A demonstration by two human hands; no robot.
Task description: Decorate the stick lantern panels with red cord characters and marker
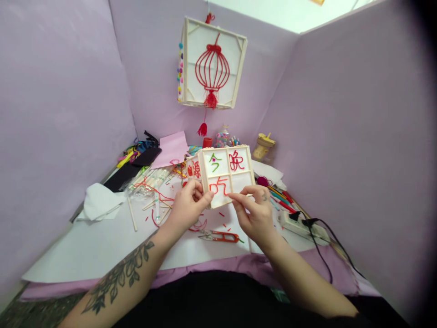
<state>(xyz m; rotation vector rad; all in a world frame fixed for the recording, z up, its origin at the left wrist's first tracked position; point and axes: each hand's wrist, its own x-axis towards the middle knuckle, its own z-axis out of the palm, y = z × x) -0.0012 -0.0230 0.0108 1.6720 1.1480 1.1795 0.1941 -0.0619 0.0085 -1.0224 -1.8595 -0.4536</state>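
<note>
Shaping the red cord character (222, 184) on the white-panelled, pale wooden box (230, 175) at mid-frame seems in hand; next probably calls for gentle pressing. The left hand (191, 202) clasps the box's lower-left edge; the right hand (254, 214), wrist bent inward, narrows its fingertips at the cord's tail, pinching or pressing I cannot tell.

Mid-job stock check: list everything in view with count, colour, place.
Box: 1, white-red-green, centre
Hanging box: 1, white and red, above
Snips: 1, orange, below box
Scraps: several, red, around snips
Sticks: several, pale, left
Sheet: 1, pink, back left
Jar: 1, multicoloured, behind box
Yarn ball: 1, magenta, right
Power strip: 1, white, right
Partitions: 3, lilac, surrounding
Other clutter: uncountable, mixed, both sides
Left hand: 1, bare, gripping box's left
Right hand: 1, bare, at box's lower middle
</note>
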